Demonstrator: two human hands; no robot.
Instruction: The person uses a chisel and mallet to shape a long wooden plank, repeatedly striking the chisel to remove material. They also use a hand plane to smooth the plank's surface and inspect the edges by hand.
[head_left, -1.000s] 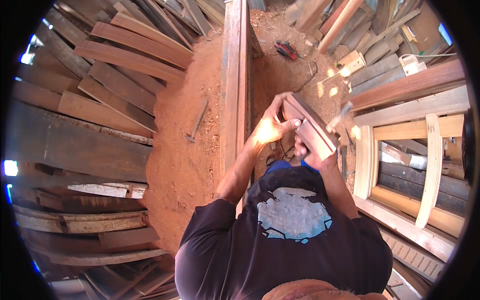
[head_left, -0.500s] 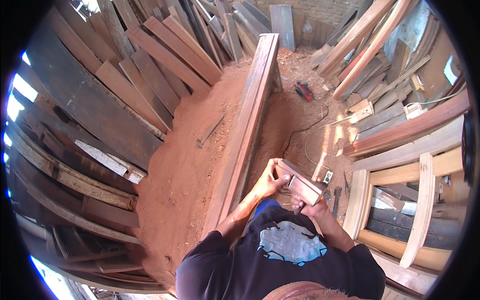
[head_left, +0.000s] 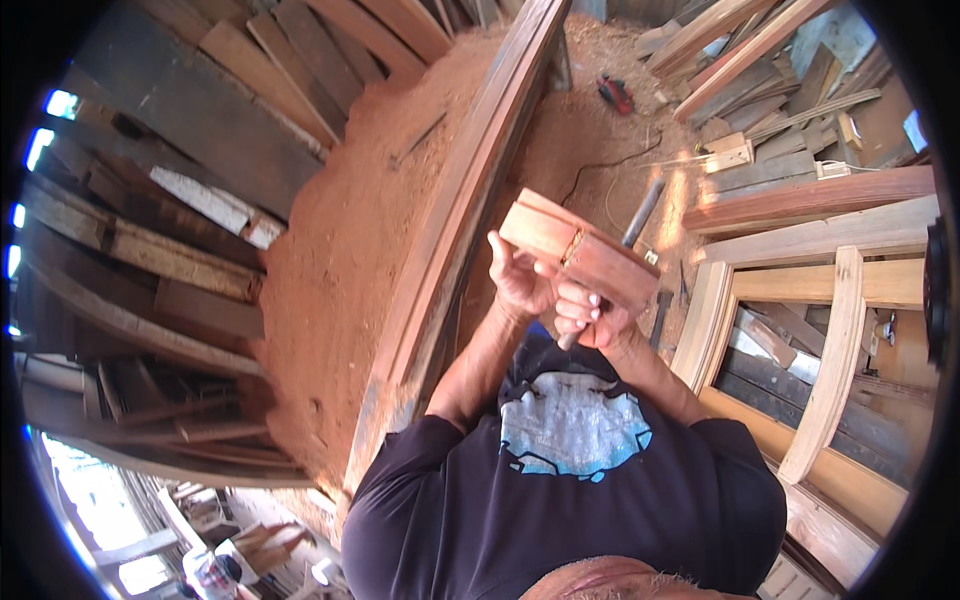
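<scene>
A: Head view. Main item?

B: Wooden hand plane point(head_left: 610, 268), reddish-brown block, narrow slot across the face toward the camera. Grey rod handle point(head_left: 648, 205) sticks out on both sides. Held up in front of the torso, tilted, right of the beam.

A: Right hand?

B: Right hand point(head_left: 590, 315): fingers curled tight around the handle area, close under the block. It has hold of the plane.

A: Left?

B: Left hand point(head_left: 522, 283): spread, palm showing, thumb pointing up and away. Just beside the block's left end, gripping nothing visible. Some fingertips are overlapped, so can't tell if they touch the plane.

A: Surroundings?

B: Long wooden beam point(head_left: 455, 220) runs diagonally left of the hands. Beyond it, reddish sawdust point(head_left: 350, 250) on the ground, with a hammer point(head_left: 420, 138) lying on it. Red-and-black power tool point(head_left: 615, 95) on the floor past the plane, well apart.

A: Edges?

B: Dark planks point(head_left: 200, 120) stacked along the left. Pale wooden frame point(head_left: 838, 350) on the right, with a thick reddish timber point(head_left: 810, 200) lying past it. Person wears a black T-shirt point(head_left: 450, 500), pale blue print.
</scene>
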